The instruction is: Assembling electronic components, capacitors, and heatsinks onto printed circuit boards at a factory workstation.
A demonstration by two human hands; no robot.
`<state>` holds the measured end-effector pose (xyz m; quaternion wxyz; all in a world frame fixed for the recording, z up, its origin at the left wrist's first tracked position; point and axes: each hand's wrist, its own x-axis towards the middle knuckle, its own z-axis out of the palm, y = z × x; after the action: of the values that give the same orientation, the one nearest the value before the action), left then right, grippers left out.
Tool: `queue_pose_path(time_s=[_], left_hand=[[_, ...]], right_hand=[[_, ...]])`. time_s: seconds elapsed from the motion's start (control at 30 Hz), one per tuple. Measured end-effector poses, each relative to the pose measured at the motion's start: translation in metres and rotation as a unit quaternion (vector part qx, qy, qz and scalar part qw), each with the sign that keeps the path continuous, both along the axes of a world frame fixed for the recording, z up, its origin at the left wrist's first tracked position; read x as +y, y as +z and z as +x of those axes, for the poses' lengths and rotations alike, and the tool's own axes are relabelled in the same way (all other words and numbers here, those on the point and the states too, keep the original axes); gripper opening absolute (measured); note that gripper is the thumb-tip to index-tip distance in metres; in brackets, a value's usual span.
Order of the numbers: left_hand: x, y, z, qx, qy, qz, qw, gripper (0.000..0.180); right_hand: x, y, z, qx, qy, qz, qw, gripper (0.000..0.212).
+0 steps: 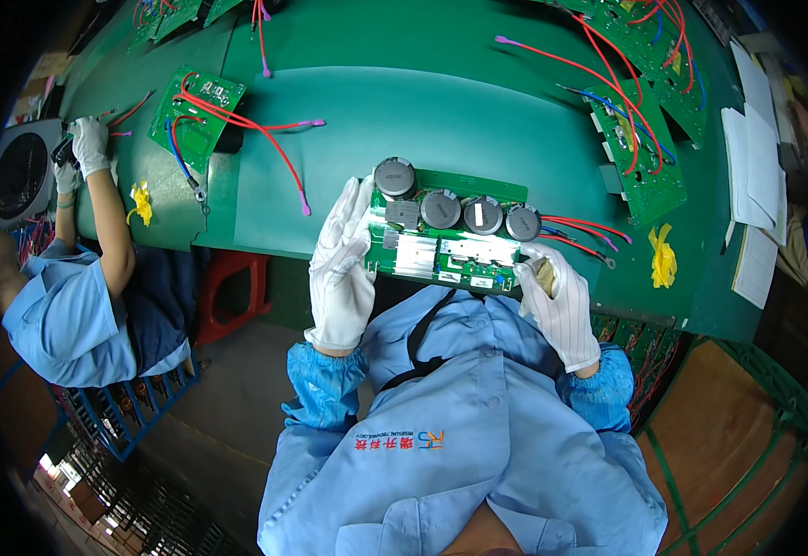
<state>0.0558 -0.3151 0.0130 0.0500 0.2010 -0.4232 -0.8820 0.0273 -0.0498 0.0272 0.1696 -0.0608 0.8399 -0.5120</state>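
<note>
my circuit board (439, 259) is right in front of me at the near edge of the green table (348, 111), tilted with its component side showing; i cannot tell whether it rests on that edge. my left hand (341, 269), gloved, lies along the board's left end, fingers stretched out straight and apart from the thumb, which sits near its near-left corner. my right hand (557, 301) is at the board's near-right corner, fingers bent toward the thumb around something tan; i cannot tell what that is, or whether i pinch the board too. four black capacitors (440, 209) stand in a row along the board's far side, with a silver heat sink (416, 257) nearer me, and red leads (582, 223) trail beyond its right end. i judge the step in hand to be steadying the board between both hands with its parts in view. the next move, to my mind, calls for an even hold on both ends, no pressing on the capacitors, and care that the leads beyond the board's right end don't catch.
</note>
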Motion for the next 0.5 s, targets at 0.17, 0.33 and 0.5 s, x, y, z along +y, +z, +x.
queue_pose_path(time_s=[0.17,0.33,0.5], left_hand=[[-0.0051,0.0001,0.0002,-0.014,-0.058,-0.232,0.971,0.059],[-0.0031,0.0037,0.0001,-0.033,-0.015,0.035,0.999,0.061],[-0.0042,0.0043,-0.0003,-0.024,-0.014,0.094,0.995,0.067]], right_hand=[[-0.0004,0.0003,0.0003,-0.006,-0.007,-0.006,1.000,0.026],[-0.0008,0.0009,-0.0008,-0.008,-0.002,0.009,1.000,0.026],[-0.0004,-0.0069,0.0011,0.051,0.000,0.040,0.998,0.026]])
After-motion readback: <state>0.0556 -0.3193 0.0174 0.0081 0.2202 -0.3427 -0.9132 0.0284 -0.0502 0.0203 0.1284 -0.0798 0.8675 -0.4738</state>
